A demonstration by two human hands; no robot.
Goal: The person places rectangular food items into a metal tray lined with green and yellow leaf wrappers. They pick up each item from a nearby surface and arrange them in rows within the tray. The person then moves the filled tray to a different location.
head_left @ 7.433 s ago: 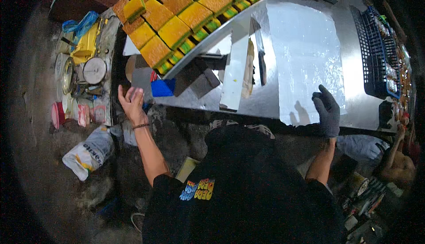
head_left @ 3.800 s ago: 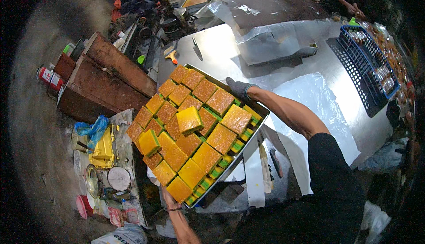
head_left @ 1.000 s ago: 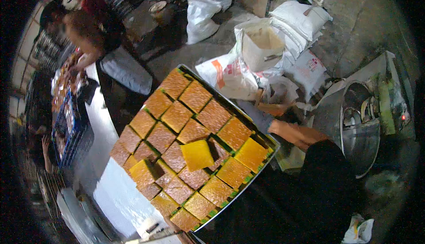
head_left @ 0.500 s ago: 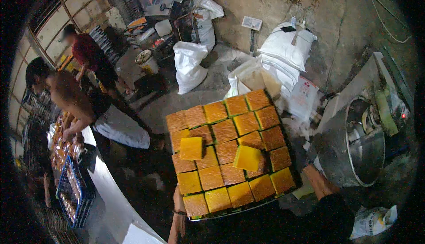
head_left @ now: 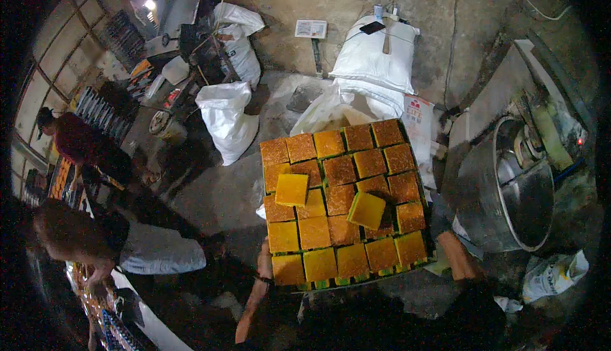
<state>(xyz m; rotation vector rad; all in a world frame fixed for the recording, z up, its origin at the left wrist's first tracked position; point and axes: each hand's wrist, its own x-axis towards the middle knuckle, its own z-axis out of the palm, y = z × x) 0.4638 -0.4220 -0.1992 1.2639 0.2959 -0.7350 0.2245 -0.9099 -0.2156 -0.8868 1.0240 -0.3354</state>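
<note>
A shallow square tray (head_left: 430,241) is held out in front of me, covered with rows of square cake pieces with brown-yellow tops and green lower layers. Two loose pieces rest on top of the rows: a yellow cake square (head_left: 291,190) toward the left and a tilted cake square (head_left: 366,210) toward the right. My left hand (head_left: 264,260) grips the tray's left side near the front corner, its fingers mostly hidden beneath. At the right edge, my right hand (head_left: 449,241) supports the tray, its fingers hidden behind it.
A steel drum-shaped mixer bowl (head_left: 522,198) stands at the right. White sacks (head_left: 375,55) lie stacked ahead by the wall, and an open white sack (head_left: 228,119) stands left of them. Two people work at the left along a table (head_left: 153,313). A plastic bag (head_left: 555,276) lies lower right.
My view has turned right, so the sacks, wall and co-workers sit farther left. The tray stays in both hands, now farther forward relative to the sacks and slightly less tilted.
</note>
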